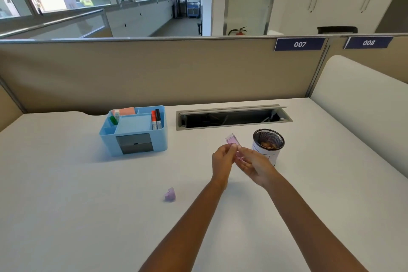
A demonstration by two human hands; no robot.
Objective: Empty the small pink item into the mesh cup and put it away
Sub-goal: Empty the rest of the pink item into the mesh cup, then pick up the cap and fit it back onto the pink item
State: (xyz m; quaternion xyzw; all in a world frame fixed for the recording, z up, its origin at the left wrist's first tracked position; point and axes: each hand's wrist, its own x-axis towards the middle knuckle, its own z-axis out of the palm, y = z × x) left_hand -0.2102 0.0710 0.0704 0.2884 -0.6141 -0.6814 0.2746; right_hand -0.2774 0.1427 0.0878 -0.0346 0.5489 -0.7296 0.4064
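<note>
Table (66,205) open on the near left; only a small pink cap (170,194) lies there, well apart from the rest. Blue desk organizer (134,131) blocks far left. Open cable tray (231,117) is a recess at the back centre. Mesh cup (268,146) stands just right of both hands (221,162) (254,166), top clear from above. Partition wall (154,73) closes the far edge.

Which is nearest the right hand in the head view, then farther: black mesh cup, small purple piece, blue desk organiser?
1. Black mesh cup, just beyond the right hand.
2. Small purple piece, lower left.
3. Blue desk organiser, far left.
</note>
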